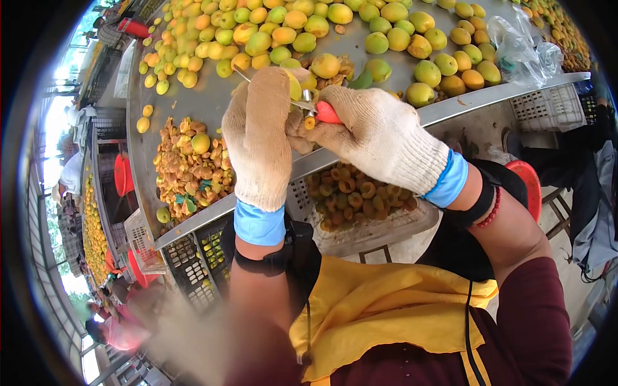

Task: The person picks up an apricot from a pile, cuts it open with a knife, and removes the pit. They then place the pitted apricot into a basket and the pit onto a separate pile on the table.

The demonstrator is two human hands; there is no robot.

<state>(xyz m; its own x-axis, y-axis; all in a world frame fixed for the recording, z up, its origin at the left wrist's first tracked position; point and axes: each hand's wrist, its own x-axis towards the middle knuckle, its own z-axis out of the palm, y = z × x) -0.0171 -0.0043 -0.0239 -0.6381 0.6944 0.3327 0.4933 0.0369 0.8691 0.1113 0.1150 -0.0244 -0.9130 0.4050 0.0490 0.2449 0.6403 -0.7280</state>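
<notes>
Both my hands wear knitted gloves over blue cuffs and meet above the metal table's front edge. My left hand is closed around a yellow-green fruit, which shows at its fingertips. In my right hand is a small tool with a red handle and a metal blade, its end against the fruit. A small orange-brown piece shows beside the blade. Below my hands, a crate holds hollowed brownish fruit pieces. A heap of orange-brown scraps lies to the left of my left hand.
Many yellow-green fruits cover the table. A clear plastic bag lies at the right. Black crates stand below the edge at left, and a red basin at right. A person in pink is at lower left.
</notes>
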